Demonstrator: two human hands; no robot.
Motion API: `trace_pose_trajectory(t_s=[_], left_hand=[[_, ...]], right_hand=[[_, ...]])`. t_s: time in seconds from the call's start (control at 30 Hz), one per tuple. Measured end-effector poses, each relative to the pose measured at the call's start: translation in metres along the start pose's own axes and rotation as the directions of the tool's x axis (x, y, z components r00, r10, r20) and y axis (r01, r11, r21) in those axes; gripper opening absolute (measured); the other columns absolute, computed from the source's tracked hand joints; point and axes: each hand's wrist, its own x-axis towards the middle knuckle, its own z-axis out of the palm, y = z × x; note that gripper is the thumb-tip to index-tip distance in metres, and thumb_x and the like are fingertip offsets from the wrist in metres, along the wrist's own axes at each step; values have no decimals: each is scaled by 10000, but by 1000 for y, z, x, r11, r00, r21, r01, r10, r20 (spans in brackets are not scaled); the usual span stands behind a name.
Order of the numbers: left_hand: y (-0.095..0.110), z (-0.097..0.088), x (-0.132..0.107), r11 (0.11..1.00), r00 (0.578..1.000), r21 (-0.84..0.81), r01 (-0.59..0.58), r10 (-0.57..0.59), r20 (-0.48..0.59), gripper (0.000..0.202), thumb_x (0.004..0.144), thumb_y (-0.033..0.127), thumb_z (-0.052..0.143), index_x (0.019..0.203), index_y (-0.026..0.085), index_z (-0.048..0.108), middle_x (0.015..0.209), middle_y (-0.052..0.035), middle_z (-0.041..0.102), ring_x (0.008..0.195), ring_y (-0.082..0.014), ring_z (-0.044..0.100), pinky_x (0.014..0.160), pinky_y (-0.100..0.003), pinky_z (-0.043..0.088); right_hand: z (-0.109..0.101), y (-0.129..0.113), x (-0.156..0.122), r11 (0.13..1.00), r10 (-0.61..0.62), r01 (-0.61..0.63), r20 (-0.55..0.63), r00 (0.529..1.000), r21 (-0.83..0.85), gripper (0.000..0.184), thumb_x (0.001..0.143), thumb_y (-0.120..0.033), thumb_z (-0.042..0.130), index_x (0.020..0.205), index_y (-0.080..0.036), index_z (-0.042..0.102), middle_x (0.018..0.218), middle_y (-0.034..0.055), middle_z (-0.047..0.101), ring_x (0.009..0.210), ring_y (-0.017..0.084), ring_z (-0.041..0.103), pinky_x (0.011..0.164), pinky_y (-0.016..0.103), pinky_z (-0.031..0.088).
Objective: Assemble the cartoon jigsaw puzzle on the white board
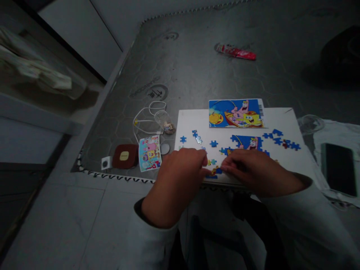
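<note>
My left hand (182, 172) and my right hand (250, 170) meet near the front edge of a white board (194, 116). Between their fingertips are small yellow and blue jigsaw puzzle pieces (216, 171), which both hands pinch; the fingers partly cover them. Just beyond my right hand lies a partly joined jigsaw puzzle (250, 142), its lower part hidden by that hand. Single blue pieces (214, 143) lie around it, with several more (278, 141) at the right. A picture card (236, 114) showing cartoon figures in a boat rests at the board's far edge.
A dark phone (339, 168) lies on white cloth at the right. Left of the board are a cartoon card (150, 153), a brown box (125, 156), a white plug (106, 163) and a white cable (143, 109). A red packet (236, 51) lies farther back.
</note>
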Motion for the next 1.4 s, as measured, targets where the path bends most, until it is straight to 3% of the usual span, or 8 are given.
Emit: trace_pose_trajectory(t_s=[0.33,0.53,0.73,1.1,1.4], left_hand=[[11,9,8,996,997,85,-7,0,78,168,790,401,779,829,248,722,787,-27,716,757,-231,657,594,-307,333],[12,8,8,996,998,87,-10,5,58,130,786,364,782,844,261,728,797,-30,723,767,-237,663,589,-314,328],[13,6,9,994,998,110,-3,-4,60,110,810,364,754,847,263,731,802,-24,726,765,-244,667,583,-313,326],[14,10,7,990,999,134,-31,28,25,98,818,346,748,868,267,722,806,-15,727,762,-266,679,573,-328,342],[14,10,6,993,999,118,-23,19,30,125,815,357,759,891,267,718,808,-22,713,792,-271,675,588,-332,339]], right_hand=[[1,-2,-3,991,24,-14,73,997,-133,182,891,-366,571,843,-287,727,802,11,706,700,188,596,714,359,368],[-1,-13,-4,972,77,-59,69,995,-229,171,883,-335,566,837,-282,722,825,19,705,740,219,615,683,362,364],[0,-24,-7,946,63,-40,61,996,-322,205,929,-280,486,845,-248,669,870,28,694,850,253,638,769,424,372],[1,-30,-9,923,90,-34,129,988,-383,251,990,-276,417,876,-235,637,920,40,674,882,259,634,761,434,340],[3,-29,-7,928,192,-163,55,980,-335,72,896,-280,602,847,-274,654,855,-5,682,842,249,628,759,417,333]])
